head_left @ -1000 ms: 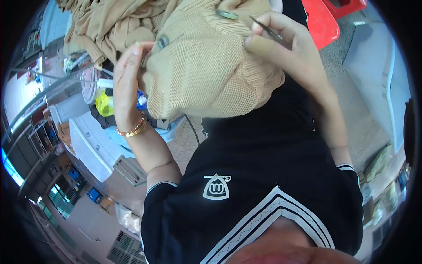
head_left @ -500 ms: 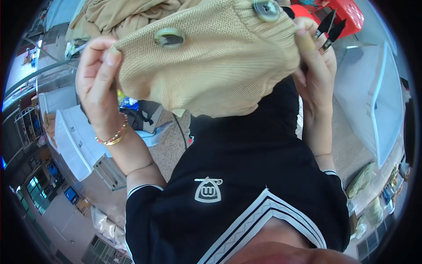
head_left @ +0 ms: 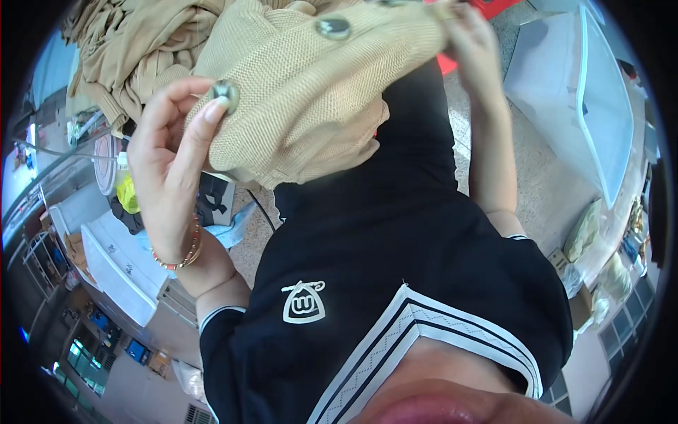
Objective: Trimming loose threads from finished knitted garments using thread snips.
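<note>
A beige knitted garment with large dark marbled buttons is stretched between my two hands above my lap. My left hand pinches its near left edge, with the thumb on a button. Another button shows farther along the same band, and part of a third is cut off at the top edge. At the upper right, my right hand is closed on the far end of the knit, its fingers blurred by motion. No snips can be made out in it now.
A heap of beige knitwear lies at the far left. A translucent plastic bin stands at the right, and a white bin at the left. Part of a red container shows behind my right hand.
My left hand has shifted along the knit onto a button. My right hand has moved up and slightly left, pulling the fabric out diagonally. The dark-bladed snips seen by it earlier are out of sight.
</note>
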Demonstrator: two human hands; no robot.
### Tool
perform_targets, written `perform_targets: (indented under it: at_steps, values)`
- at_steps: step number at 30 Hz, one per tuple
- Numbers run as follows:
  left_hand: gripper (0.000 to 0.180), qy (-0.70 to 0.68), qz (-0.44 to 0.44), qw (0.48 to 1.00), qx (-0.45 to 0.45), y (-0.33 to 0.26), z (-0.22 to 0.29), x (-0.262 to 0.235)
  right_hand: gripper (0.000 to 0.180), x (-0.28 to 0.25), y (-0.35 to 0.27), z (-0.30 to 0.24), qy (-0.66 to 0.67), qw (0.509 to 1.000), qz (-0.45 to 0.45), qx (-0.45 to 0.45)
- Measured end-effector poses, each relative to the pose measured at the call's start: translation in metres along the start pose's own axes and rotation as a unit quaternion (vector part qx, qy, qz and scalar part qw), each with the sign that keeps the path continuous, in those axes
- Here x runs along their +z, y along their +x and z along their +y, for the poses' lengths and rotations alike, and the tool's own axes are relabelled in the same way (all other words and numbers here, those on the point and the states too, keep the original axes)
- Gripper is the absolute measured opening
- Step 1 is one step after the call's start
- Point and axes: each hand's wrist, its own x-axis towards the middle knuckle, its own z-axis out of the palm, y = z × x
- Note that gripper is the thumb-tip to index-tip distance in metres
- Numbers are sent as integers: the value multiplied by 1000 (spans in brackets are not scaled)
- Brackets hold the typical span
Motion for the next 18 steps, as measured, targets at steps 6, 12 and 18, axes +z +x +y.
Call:
perform_targets:
  at_steps: [6,12,18]
  values:
    - [29,-73,-21,996,38,-11,-19,-6,11,45,-13,-28,-266,942,51,-200]
    - [30,-90,-11,995,48,-12,-23,-6,38,69,-22,-83,-161,943,-150,-250]
    - [24,-88,-4,995,39,-6,-26,-14,22,81,-16,-33,-154,926,-106,-327]
